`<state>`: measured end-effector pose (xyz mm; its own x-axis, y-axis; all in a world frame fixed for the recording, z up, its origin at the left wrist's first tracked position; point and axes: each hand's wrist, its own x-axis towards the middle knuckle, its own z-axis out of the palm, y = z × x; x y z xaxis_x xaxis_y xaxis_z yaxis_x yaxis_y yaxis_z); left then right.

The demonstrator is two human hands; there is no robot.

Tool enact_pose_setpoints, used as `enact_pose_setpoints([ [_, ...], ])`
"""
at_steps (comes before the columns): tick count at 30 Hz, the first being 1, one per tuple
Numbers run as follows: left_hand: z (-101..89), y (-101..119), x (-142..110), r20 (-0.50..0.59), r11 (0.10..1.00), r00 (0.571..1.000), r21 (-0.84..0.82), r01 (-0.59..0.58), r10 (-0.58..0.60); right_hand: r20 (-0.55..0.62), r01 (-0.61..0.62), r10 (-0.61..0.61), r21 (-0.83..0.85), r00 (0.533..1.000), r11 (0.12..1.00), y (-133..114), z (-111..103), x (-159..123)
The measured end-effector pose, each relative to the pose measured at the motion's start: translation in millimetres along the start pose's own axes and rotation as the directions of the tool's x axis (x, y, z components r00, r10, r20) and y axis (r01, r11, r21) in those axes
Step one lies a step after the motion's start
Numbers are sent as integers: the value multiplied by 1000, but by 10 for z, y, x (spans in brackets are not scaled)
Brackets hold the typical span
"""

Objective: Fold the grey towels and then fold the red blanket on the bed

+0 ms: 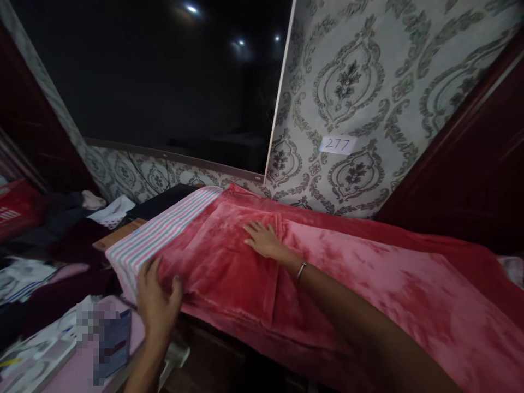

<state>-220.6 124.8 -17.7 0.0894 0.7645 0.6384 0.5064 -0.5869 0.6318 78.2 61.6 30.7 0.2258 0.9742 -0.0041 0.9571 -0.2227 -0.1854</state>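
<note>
A fuzzy red and pink blanket (360,256) is spread across a long surface, with one part folded over at the left. My right hand (262,240) lies flat on the folded part, fingers spread, a thin bracelet at the wrist. Close to the blanket's near left edge is my left hand (159,297), its fingers apart and slightly curved, with nothing visible in it. Whether it touches the blanket I cannot tell. Beneath the blanket's left end shows a cloth with pink, grey and white stripes (164,229).
A large dark television (172,82) hangs on the patterned wall, beside a paper label reading 277 (338,144). Piled clothes (77,245) and a red bag (20,210) lie at the left. A pink surface (79,365) at lower left holds several items, partly blurred.
</note>
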Motion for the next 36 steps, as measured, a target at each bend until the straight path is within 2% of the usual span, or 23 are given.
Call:
enact_pose_setpoints([
  [2,120,256,19,97,978,973,-8,-210,209,-43,-95,93,-39,995,995,165,-73,-4],
  [3,195,398,-15,181,954,937,-35,-298,299,-53,-143,140,-47,989,989,242,-95,-8],
  [4,275,539,-82,270,925,886,-63,-374,377,-52,-185,183,-46,982,982,314,-103,-17],
  [6,421,792,-301,440,864,756,-104,-493,485,-14,-247,246,-19,969,969,437,-79,-49],
  [9,552,1025,-708,627,779,542,-172,-603,559,46,-294,292,37,955,955,570,15,-107],
  [10,569,1055,-822,659,761,497,-183,-623,565,54,-301,298,50,953,952,600,44,-119],
  [11,577,1065,-914,674,748,472,-183,-638,568,55,-302,300,57,953,951,623,63,-124],
  [14,573,1017,-1049,655,711,472,-144,-688,590,16,-292,292,51,956,955,667,53,-77],
  [19,563,935,-1069,559,625,482,-85,-776,675,-117,-301,302,29,946,953,737,-20,130],
  [24,546,940,-1097,482,605,509,-57,-794,713,-4,-294,294,35,956,955,874,143,230],
  [27,547,932,-1101,465,597,512,-46,-801,722,-4,-305,305,45,952,951,917,217,233],
  [32,584,901,-1067,505,606,497,-67,-792,705,15,-284,284,98,959,954,875,100,203],
  [36,634,886,-1031,499,646,520,-112,-755,693,11,-279,280,130,960,951,862,-36,-13],
])
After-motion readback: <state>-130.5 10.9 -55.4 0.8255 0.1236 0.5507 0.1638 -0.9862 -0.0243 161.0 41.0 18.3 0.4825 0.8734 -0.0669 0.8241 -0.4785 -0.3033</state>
